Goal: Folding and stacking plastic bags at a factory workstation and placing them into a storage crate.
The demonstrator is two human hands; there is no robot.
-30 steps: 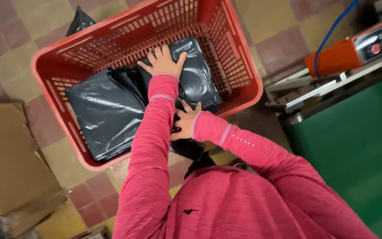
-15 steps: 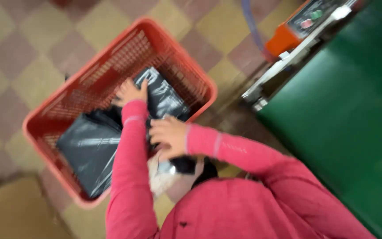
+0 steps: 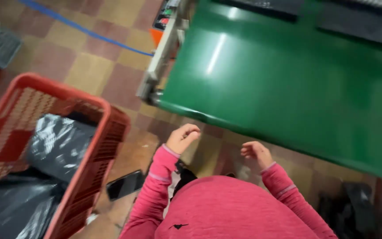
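**Hands empty above the floor, black bags in the basket alongside**

Left hand [image 3: 183,138] hangs loosely curled with nothing in it, just short of the near edge of the green bench [image 3: 288,88]; the right hand [image 3: 256,154] is likewise bare, fingers half bent, close under the same edge. Neither touches anything.

Nearest to them are the black plastic bags [image 3: 56,144] lying in the red mesh basket [image 3: 98,150] to the person's left. The film is glossy and creased, so the bags look soft and slippery, likely light, and apt to sag if lifted by one corner. A broad grip across the bulk, or a pinch on a gathered fold, seems the surest hold.

Beside the basket a dark flat thing, perhaps a phone [image 3: 125,184], lies on the checked tile floor [image 3: 67,53]. A blue hose [image 3: 85,28] runs across the tiles toward an orange-and-grey machine part [image 3: 164,26] at the bench's end. More black plastic [image 3: 345,208] sits at the lower right.
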